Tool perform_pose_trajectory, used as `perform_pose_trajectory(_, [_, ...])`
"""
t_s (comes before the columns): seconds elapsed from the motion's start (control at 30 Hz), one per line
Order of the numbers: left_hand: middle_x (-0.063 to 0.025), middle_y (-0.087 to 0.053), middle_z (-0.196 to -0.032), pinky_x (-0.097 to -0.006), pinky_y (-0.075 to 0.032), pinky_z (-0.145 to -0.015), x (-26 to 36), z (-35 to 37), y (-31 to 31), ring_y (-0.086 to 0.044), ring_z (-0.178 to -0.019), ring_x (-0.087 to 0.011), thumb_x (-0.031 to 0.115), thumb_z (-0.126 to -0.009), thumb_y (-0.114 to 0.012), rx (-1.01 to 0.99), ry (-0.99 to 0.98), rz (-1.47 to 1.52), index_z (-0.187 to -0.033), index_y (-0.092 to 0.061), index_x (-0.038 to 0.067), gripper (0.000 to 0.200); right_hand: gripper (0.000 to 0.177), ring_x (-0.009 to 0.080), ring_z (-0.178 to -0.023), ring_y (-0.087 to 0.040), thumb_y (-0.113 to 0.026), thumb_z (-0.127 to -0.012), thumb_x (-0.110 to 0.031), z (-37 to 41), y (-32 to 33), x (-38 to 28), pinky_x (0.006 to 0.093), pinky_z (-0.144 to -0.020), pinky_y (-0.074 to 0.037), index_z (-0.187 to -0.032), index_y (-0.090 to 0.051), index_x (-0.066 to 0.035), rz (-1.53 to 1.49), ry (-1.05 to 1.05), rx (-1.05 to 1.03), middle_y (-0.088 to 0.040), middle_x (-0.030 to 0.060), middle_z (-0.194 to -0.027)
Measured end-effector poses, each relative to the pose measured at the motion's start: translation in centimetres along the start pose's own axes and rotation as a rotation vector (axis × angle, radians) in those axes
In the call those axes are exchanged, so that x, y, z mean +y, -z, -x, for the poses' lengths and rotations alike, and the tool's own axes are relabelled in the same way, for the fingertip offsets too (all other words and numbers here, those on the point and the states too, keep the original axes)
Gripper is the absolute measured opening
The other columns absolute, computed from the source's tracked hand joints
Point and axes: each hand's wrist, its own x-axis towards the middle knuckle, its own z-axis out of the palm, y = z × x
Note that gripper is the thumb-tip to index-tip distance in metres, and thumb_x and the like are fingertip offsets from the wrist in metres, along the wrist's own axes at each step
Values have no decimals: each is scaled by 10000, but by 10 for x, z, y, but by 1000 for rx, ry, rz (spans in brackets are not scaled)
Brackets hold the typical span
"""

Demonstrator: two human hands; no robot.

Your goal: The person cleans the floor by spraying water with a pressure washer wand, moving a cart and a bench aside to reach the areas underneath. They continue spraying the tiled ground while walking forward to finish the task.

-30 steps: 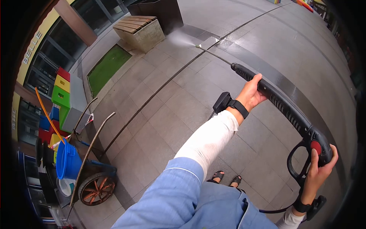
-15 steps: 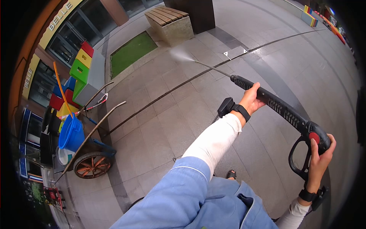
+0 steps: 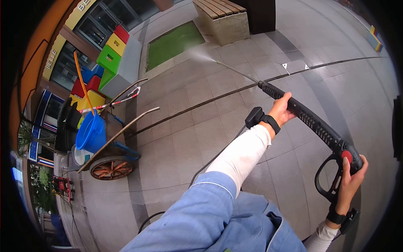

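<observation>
A long black pressure washer gun (image 3: pixel 312 119) slants across the right half of the view, held by both hands. My left hand (image 3: pixel 281 112) is wrapped round the ribbed front barrel. At the rear end, my right hand (image 3: pixel 351 180) grips the body close to the red round button (image 3: pixel 346 155), with the black trigger guard beside it. A thin metal lance (image 3: pixel 237 71) reaches up and left from the gun, and white spray (image 3: pixel 200 55) fans from its tip over the paving near the green turf patch (image 3: pixel 176 46).
A two-wheeled cart (image 3: pixel 115 134) carrying a blue bucket (image 3: pixel 90 132) stands left, its long handles sticking out. A wood-topped concrete bench (image 3: pixel 226 25) is at the back. A dark drain line (image 3: pixel 197 102) crosses the grey tiles. A hose (image 3: pixel 205 166) runs behind my left arm.
The view has swung left, so the cart, bench and turf sit farther right in it. Both hands keep their hold on the gun. The spray now falls nearer the turf's edge.
</observation>
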Motion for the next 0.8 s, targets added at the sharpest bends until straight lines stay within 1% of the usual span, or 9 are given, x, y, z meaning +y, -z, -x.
perform_pose_trajectory(0.13, [-124, -499, -909, -512, -453, -790, 46, -14, 38, -543, -843, -292, 261, -842, -501, 73, -21, 30, -919, -424, 13, 271, 386, 131, -735, -526, -619, -801, -210, -16, -51, -17, 239, -710, -416, -1049, -430, 17, -29, -44, -101, -542, 78, -815])
perform_pose_trajectory(0.2, [-124, -501, -906, -514, -452, -788, 58, -14, 58, -542, -842, -292, 263, -842, -501, 118, -30, 38, -919, -423, 15, 272, 395, 131, -737, -526, -623, -798, -207, -15, -70, -28, 240, -711, -417, -1057, -424, 15, -56, -58, -146, -544, 81, -818])
perform_pose_trajectory(0.27, [-124, -503, -902, -515, -452, -785, 69, -9, 78, -542, -841, -292, 265, -842, -501, 163, -46, 42, -920, -423, 16, 272, 401, 128, -738, -526, -628, -794, -201, -13, -89, -38, 238, -711, -417, -1062, -418, 11, -80, -3, -142, -549, 82, -818])
perform_pose_trajectory(0.33, [-125, -516, -889, -509, -454, -783, 80, -2, 101, -546, -837, -290, 271, -842, -498, 220, -67, 47, -914, -430, 21, 270, 406, 135, -737, -529, -635, -788, -201, -11, -106, -44, 242, -707, -418, -1062, -418, 5, -92, -23, -202, -554, 85, -814])
perform_pose_trajectory(0.4, [-117, -536, -876, -489, -462, -780, 96, 3, 125, -556, -822, -279, 283, -841, -500, 258, -81, 28, -891, -447, 31, 262, 412, 179, -730, -548, -646, -774, -198, -10, -128, -50, 269, -694, -427, -1062, -419, -11, -104, 1, -223, -561, 112, -809])
perform_pose_trajectory(0.5, [-108, -536, -867, -472, -470, -776, 124, 22, 154, -557, -817, -269, 280, -838, -509, 303, -120, 14, -886, -454, 33, 258, 444, 222, -730, -571, -669, -748, -197, 0, -158, -72, 291, -685, -436, -1068, -415, -24, -110, 63, -246, -565, 134, -798])
perform_pose_trajectory(0.6, [-100, -534, -862, -475, -465, -782, 145, 38, 180, -556, -810, -268, 285, -835, -522, 329, -157, 15, -887, -452, 38, 263, 446, 247, -716, -589, -676, -738, -187, 12, -179, -90, 301, -659, -445, -1064, -415, -30, -144, 71, -284, -576, 148, -794])
perform_pose_trajectory(0.73, [-101, -533, -875, -475, -461, -788, 147, 43, 190, -553, -823, -269, 285, -833, -527, 383, -207, 28, -896, -452, 38, 265, 449, 254, -729, -596, -682, -730, -182, 6, -188, -83, 301, -658, -445, -1061, -417, -32, -134, 133, -301, -581, 159, -798])
perform_pose_trajectory(0.8, [-104, -532, -892, -472, -461, -791, 146, 53, 192, -552, -839, -270, 282, -831, -526, 408, -238, 63, -905, -454, 38, 265, 455, 252, -725, -588, -689, -722, -179, 4, -190, -80, 304, -663, -443, -1057, -419, -31, -196, 96, -369, -574, 155, -803])
